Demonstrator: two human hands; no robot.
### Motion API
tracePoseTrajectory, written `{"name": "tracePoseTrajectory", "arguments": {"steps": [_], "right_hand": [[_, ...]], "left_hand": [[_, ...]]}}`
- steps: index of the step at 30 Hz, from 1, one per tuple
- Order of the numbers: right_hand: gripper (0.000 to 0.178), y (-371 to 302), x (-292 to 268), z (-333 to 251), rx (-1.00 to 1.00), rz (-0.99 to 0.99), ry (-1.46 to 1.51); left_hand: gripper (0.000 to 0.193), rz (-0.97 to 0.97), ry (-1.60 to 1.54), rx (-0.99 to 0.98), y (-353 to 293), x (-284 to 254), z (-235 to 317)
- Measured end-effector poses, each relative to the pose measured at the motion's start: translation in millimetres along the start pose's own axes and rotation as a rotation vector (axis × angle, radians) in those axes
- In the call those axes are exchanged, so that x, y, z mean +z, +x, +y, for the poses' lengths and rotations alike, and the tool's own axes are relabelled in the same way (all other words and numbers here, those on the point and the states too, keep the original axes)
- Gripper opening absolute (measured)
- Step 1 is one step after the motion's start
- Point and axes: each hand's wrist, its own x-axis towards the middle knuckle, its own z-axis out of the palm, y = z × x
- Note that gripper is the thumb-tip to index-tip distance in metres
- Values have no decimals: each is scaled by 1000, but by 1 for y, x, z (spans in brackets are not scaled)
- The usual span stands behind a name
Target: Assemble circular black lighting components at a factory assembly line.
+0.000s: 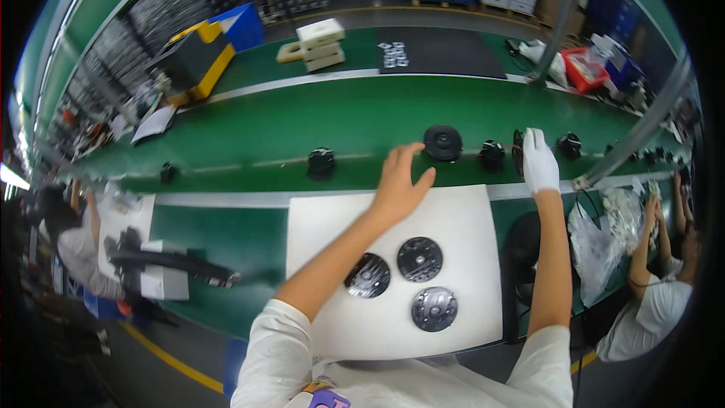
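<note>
Left hand (400,181) reaches black speaker (442,142).

Three discs (419,258) are lying on the mat (468,219) nearer than both grips; a speaker (442,142) is sitting between them on the belt (302,125).

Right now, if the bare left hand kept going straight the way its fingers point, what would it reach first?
Most likely the round black speaker part on the green belt. The left hand hangs open over the white mat's far edge, fingers aimed up and slightly right toward it. Depth is hard to judge here.
</note>
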Motion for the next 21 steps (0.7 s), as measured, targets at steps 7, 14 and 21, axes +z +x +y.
{"name": "tracePoseTrajectory", "arguments": {"steps": [7,14,21], "right_hand": [[41,19,103,95,292,-503,-285],[41,48,58,35,133,-395,-278],[49,40,88,-32,226,-623,-106]], "left_hand": [[103,-407,619,1,110,55,-40],[82,-664,734,-79,156,98,-41],[66,-406,595,75,39,5,6]]}}
